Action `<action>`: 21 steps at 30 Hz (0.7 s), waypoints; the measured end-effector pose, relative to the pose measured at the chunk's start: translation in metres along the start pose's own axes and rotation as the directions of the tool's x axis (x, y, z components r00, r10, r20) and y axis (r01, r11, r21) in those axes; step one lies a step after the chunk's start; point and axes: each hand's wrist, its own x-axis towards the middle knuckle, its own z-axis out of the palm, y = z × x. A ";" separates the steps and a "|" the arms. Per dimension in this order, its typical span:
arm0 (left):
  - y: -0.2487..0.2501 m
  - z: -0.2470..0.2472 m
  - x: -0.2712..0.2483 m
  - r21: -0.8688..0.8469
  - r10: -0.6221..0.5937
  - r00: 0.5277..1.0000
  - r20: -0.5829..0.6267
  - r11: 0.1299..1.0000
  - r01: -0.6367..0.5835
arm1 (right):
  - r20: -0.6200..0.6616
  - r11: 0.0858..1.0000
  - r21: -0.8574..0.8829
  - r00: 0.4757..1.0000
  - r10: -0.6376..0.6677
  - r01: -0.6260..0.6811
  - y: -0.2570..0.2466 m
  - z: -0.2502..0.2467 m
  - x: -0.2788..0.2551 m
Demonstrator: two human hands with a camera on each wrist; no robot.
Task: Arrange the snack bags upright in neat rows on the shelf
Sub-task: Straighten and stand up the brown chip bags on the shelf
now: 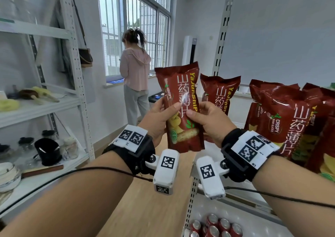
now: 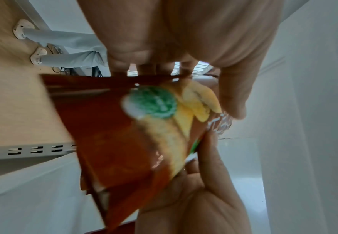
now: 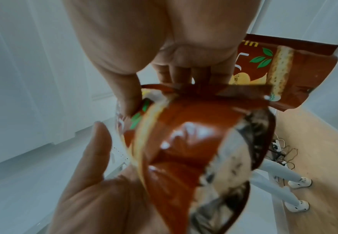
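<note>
A dark red snack bag (image 1: 181, 99) with white lettering stands upright in the air between both my hands. My left hand (image 1: 163, 113) grips its left edge, thumb on the front. My right hand (image 1: 204, 115) grips its right edge the same way. In the left wrist view the bag (image 2: 124, 142) fills the middle, blurred; in the right wrist view the bag's (image 3: 194, 142) bottom seam faces the camera. Behind it a second bag (image 1: 220, 93) stands on the white shelf (image 1: 241, 95). More of the same bags (image 1: 279, 117) lean in a crowded group at the right.
A person in a pink hoodie (image 1: 135, 73) stands at the window beyond the bags. A white rack (image 1: 78, 73) with jars and a black cup (image 1: 48, 151) lines the left side. Red cans (image 1: 215, 226) sit on the lower shelf. Wooden floor (image 1: 145, 209) lies between the racks.
</note>
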 end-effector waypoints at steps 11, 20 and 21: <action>0.001 -0.012 0.004 -0.029 -0.068 0.954 -0.291 0.998 0.062 | 0.126 0.999 0.032 0.992 -0.028 0.024 -0.002 0.012 -0.011; -0.003 -0.022 0.007 -0.135 -0.197 0.928 -0.317 0.978 0.161 | 0.154 0.954 -0.253 0.981 -0.122 0.159 -0.003 0.025 -0.016; -0.003 -0.024 0.007 -0.133 -0.200 0.929 -0.312 0.977 0.166 | 0.159 0.951 -0.265 0.980 -0.117 0.157 -0.003 0.026 -0.017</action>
